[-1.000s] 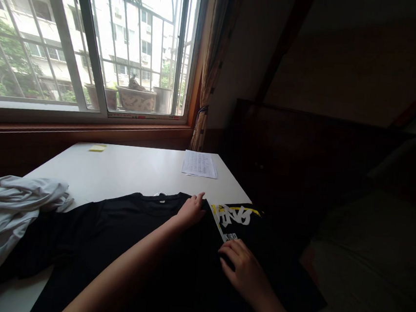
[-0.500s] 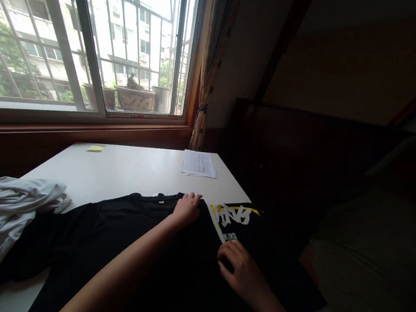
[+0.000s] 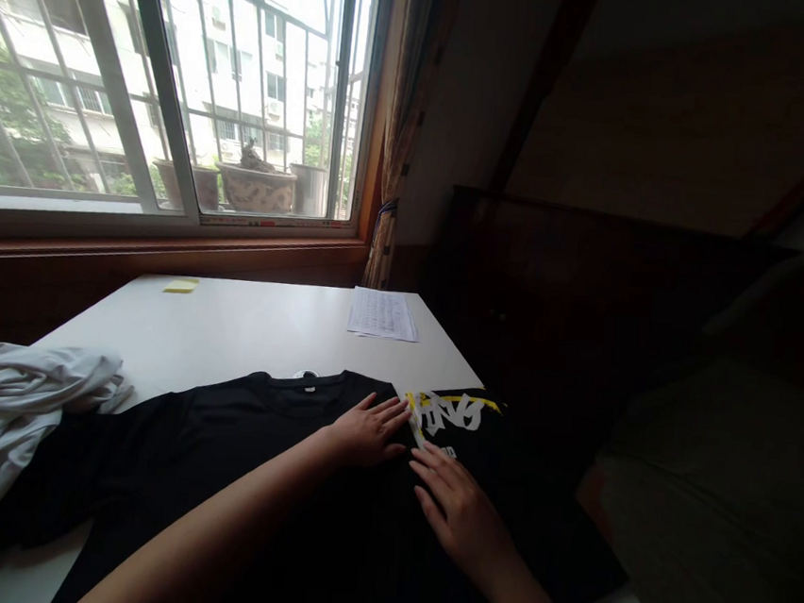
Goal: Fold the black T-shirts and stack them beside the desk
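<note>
A black T-shirt [image 3: 218, 436] lies spread over the white table, its neckline towards the window. My left hand [image 3: 370, 428] rests on it right of the neckline, fingers spread and pointing at a printed part. That part [image 3: 452, 413] is black with white lettering and yellow lines, at the shirt's right side. My right hand [image 3: 457, 506] lies just below the lettering, palm down with its fingers apart. Neither hand holds anything. The lower part of the shirt is too dark to make out in detail.
Crumpled white cloth [image 3: 30, 398] covers the table's left side. Paper sheets [image 3: 383, 315] and yellow sticky notes [image 3: 181, 286] lie near the far edge of the table [image 3: 257, 326]. Behind it are a barred window and a tied curtain [image 3: 386, 215].
My left hand has come down and right from the shoulder edge, and its fingers have spread. My right hand has shifted slightly up, its curled fingers now straighter.
</note>
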The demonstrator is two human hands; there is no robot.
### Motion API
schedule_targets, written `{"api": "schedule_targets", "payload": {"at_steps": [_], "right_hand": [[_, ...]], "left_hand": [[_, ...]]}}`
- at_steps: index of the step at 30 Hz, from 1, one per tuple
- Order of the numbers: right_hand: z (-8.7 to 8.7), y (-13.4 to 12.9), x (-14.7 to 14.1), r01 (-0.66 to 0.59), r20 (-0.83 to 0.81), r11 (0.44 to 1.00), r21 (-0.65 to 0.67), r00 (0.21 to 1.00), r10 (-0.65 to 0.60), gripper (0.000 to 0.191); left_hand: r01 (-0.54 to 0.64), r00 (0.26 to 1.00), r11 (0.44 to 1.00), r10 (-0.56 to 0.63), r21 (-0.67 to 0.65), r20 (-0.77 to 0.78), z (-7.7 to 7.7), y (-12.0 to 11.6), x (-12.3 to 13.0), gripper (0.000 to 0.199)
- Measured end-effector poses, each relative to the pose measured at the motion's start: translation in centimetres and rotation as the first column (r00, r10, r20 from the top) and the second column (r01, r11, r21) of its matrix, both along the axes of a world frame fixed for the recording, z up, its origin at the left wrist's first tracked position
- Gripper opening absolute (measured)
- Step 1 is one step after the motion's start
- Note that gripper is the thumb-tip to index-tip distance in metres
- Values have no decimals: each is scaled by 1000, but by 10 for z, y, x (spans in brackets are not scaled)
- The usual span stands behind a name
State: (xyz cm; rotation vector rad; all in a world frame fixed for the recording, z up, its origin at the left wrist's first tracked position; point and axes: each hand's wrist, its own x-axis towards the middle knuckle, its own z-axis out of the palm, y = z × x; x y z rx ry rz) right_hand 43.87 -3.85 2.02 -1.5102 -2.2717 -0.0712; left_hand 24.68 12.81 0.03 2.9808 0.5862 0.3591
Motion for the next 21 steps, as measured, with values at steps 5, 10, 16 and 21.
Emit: {"api": "schedule_targets", "payload": {"at_steps": [5, 10, 16, 21], "right_hand": [[-18, 5, 1, 70, 126, 994, -84, 990, -59, 51], [-9, 1, 3, 59, 119, 987, -149, 992, -42, 50], [11, -9, 2, -57, -51, 995, -88, 997, 52, 32], [20, -19, -5, -181, -240, 979, -93, 958, 155, 25]], "left_hand": [[-75, 997, 997, 75, 16, -12, -3, 19, 2, 68], [-142, 990, 990, 143, 21, -19, -7, 34, 7, 67], [-153, 988, 988, 154, 25, -24, -9, 36, 8, 67], [-153, 988, 988, 153, 30, -25, -8, 38, 8, 66]]}}
